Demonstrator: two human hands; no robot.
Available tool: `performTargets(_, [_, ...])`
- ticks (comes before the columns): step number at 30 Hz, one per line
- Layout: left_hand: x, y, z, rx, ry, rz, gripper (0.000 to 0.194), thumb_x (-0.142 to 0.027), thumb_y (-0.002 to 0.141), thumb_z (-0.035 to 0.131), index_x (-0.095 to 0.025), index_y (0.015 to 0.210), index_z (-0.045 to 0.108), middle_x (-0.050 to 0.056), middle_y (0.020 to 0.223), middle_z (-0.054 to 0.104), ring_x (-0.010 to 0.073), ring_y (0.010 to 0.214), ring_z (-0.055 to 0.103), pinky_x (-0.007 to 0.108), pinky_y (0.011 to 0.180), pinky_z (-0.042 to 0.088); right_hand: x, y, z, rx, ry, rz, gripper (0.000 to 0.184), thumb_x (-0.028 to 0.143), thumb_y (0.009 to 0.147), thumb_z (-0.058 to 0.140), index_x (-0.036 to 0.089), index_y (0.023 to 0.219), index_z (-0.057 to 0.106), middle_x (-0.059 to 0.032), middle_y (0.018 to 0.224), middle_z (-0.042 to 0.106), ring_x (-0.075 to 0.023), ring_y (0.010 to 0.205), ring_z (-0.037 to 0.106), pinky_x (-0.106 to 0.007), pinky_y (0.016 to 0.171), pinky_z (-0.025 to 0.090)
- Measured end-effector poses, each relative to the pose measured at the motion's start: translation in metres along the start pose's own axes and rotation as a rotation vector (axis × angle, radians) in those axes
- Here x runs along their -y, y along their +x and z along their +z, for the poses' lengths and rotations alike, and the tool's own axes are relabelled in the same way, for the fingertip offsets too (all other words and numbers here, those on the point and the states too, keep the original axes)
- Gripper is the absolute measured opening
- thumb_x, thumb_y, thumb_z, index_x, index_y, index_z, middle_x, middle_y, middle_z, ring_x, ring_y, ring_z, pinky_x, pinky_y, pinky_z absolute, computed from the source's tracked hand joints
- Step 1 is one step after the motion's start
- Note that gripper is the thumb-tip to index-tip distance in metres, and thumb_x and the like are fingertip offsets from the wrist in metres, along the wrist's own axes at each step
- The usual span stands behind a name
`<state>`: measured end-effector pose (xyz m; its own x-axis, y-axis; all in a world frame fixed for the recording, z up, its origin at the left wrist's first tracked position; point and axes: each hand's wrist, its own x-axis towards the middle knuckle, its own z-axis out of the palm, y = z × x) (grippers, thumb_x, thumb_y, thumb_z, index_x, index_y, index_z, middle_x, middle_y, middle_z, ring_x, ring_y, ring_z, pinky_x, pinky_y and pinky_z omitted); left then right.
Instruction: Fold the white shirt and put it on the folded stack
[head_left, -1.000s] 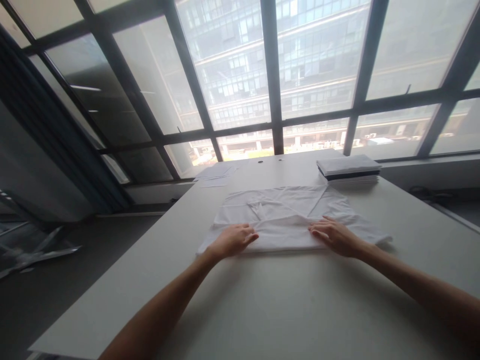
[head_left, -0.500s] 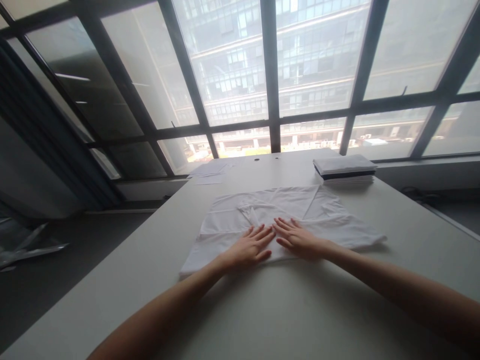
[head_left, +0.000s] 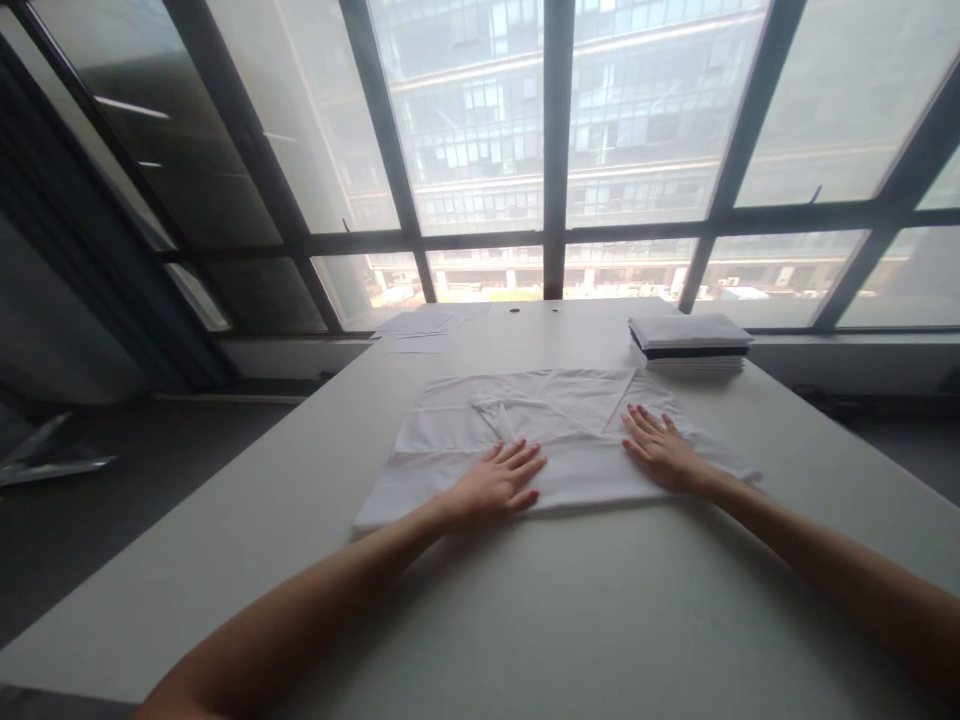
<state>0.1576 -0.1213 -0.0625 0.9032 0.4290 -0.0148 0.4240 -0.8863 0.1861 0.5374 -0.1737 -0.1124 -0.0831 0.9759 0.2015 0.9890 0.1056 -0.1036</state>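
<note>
A folded garment (head_left: 555, 440) lies mid-table (head_left: 600, 620), a stack (head_left: 690, 343) behind-right, papers (head_left: 416, 328) behind-left.

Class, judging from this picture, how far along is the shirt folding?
Done: a stack of folded garments sits at the table's far right. In hand: left hand and right hand press flat on a partly folded white shirt. Left: its final folds.

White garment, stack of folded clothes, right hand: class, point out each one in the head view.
white garment (head_left: 577, 400), head view, on the flat upper middle
stack of folded clothes (head_left: 688, 332), head view, on the top layer
right hand (head_left: 661, 452), head view, on its back
</note>
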Motion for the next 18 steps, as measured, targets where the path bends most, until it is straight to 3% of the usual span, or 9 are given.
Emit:
performTargets(3, [0.000, 0.000, 0.000, -0.006, -0.012, 0.004, 0.065, -0.060, 0.104, 0.029, -0.029, 0.161, 0.025, 0.004, 0.167, 0.018, 0.0293, 0.155, 0.012, 0.051, 0.124, 0.008, -0.005, -0.003, -0.009, -0.087, 0.009, 0.026, 0.062, 0.045, 0.103, 0.022, 0.017, 0.158, 0.031, -0.0154, 0.163, 0.030, -0.0281, 0.153, 0.018, -0.061, 0.121, 0.015])
performTargets(5, [0.001, 0.001, -0.001, -0.017, -0.012, 0.012, 0.064, -0.059, 0.104, 0.030, -0.029, 0.161, 0.026, 0.005, 0.166, 0.020, 0.0295, 0.154, 0.014, 0.050, 0.124, 0.009, 0.017, -0.001, -0.018, -0.145, 0.053, 0.028, 0.060, 0.041, 0.104, 0.021, 0.018, 0.159, 0.029, -0.0157, 0.163, 0.031, -0.0278, 0.153, 0.019, -0.062, 0.120, 0.015])
performTargets(9, [0.002, 0.003, 0.000, -0.035, 0.024, 0.021, 0.064, -0.061, 0.104, 0.031, -0.030, 0.160, 0.028, 0.005, 0.166, 0.023, 0.0300, 0.154, 0.016, 0.050, 0.124, 0.011, 0.099, 0.011, -0.033, -0.088, 0.198, -0.137, 0.063, 0.040, 0.102, 0.028, 0.012, 0.159, 0.028, -0.0153, 0.166, 0.020, -0.0261, 0.155, 0.012, -0.055, 0.123, 0.011])
performTargets(13, [0.007, 0.007, 0.006, -0.070, 0.072, 0.023, 0.065, -0.061, 0.103, 0.034, -0.028, 0.159, 0.033, 0.008, 0.163, 0.030, 0.0304, 0.153, 0.020, 0.051, 0.124, 0.013, 0.171, 0.031, -0.028, 0.053, 0.350, -0.215, 0.064, 0.040, 0.103, 0.027, 0.009, 0.159, 0.026, -0.0174, 0.166, 0.017, -0.0273, 0.155, 0.009, -0.056, 0.122, 0.014])
performTargets(15, [0.010, 0.009, 0.010, -0.102, 0.076, 0.018, 0.063, -0.059, 0.104, 0.034, -0.028, 0.158, 0.034, 0.009, 0.163, 0.031, 0.0301, 0.153, 0.021, 0.051, 0.124, 0.015, 0.185, 0.036, -0.022, 0.055, 0.359, -0.214, 0.063, 0.038, 0.103, 0.027, 0.011, 0.159, 0.024, -0.0169, 0.167, 0.013, -0.0287, 0.155, 0.006, -0.058, 0.122, 0.012])
performTargets(18, [0.014, 0.009, 0.013, -0.123, 0.069, 0.021, 0.061, -0.058, 0.104, 0.036, -0.030, 0.158, 0.034, 0.007, 0.164, 0.027, 0.0289, 0.153, 0.023, 0.049, 0.124, 0.015, 0.175, 0.030, -0.015, 0.065, 0.340, -0.236, 0.063, 0.047, 0.105, 0.027, 0.018, 0.161, 0.022, -0.0131, 0.168, 0.009, -0.0294, 0.155, 0.002, -0.060, 0.122, 0.009])
